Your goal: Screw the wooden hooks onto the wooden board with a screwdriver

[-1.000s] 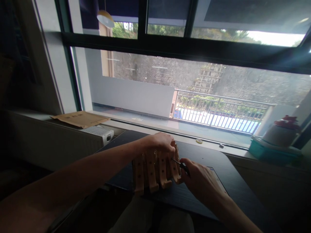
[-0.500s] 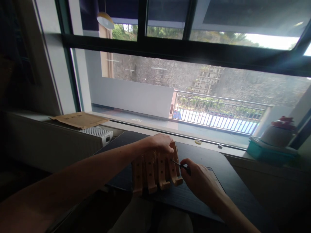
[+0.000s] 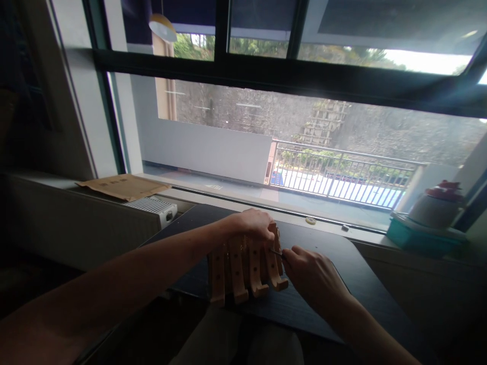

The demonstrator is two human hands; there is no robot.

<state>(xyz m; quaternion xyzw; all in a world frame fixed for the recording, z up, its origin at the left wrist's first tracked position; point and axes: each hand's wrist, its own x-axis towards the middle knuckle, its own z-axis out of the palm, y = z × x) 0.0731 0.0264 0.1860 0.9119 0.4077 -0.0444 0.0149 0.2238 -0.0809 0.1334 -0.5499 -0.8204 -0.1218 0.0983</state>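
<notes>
A wooden hook rack [image 3: 237, 271] with several curved hooks and dark screw holes lies on the dark table, its hook ends at the near edge. My left hand [image 3: 256, 224] is closed over the rack's far right top, its fingertips partly hidden. In my right hand [image 3: 309, 268] is a screwdriver [image 3: 277, 252] with a thin metal shaft. Its handle is mostly hidden by my fingers. The shaft points left at the rightmost hook, near its upper hole; I cannot tell whether the tip sits in a screw.
The dark table [image 3: 327, 238] stands against the window sill. A roll of tape [image 3: 310, 221] and a small grey object [image 3: 345, 227] lie on the sill. To the right, a teal box [image 3: 413, 234] carries a white and red container [image 3: 437, 205]. A brown envelope [image 3: 125, 186] rests on the left radiator.
My right hand has turned, its fingers closing further over the screwdriver's handle. My left hand keeps its place on the rack. The view has shifted slightly.
</notes>
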